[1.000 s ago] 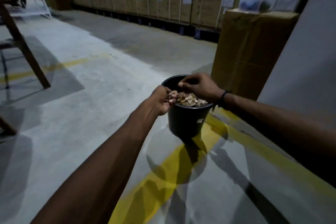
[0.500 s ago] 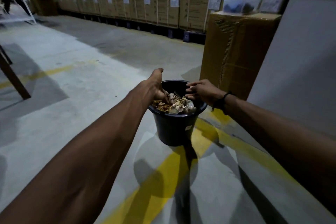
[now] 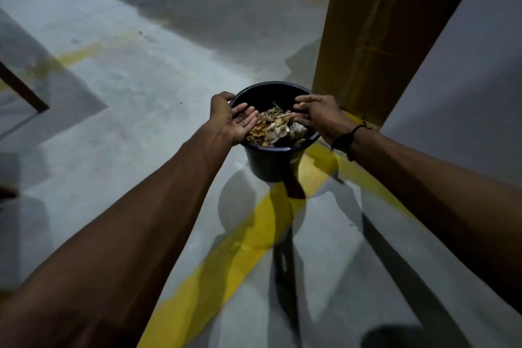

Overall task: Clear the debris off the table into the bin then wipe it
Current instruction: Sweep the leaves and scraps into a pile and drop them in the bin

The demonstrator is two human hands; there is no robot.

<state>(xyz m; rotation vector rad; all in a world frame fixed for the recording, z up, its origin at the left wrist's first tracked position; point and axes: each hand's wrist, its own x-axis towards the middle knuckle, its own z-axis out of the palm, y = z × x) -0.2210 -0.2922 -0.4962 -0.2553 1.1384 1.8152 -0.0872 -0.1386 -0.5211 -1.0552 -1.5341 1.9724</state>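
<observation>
A black bin (image 3: 271,162) stands on the concrete floor, on a yellow painted line. Dry, crumpled brown and whitish debris (image 3: 275,127) fills it near the rim. My left hand (image 3: 234,118) hovers over the bin's left rim, palm up, fingers straight and empty. Over the right rim is my right hand (image 3: 317,116), fingers spread and relaxed, pointing left above the debris, holding nothing. The table is not in view.
A tall cardboard box (image 3: 389,28) stands just behind the bin on the right, beside a grey wall (image 3: 466,79). A wooden leg (image 3: 22,87) slants in at the far left. Yellow floor lines (image 3: 234,257) run under the bin.
Both hands have opened over the bin; a second ago their fingers were bunched on debris above it. The view has tilted down and come closer to the bin.
</observation>
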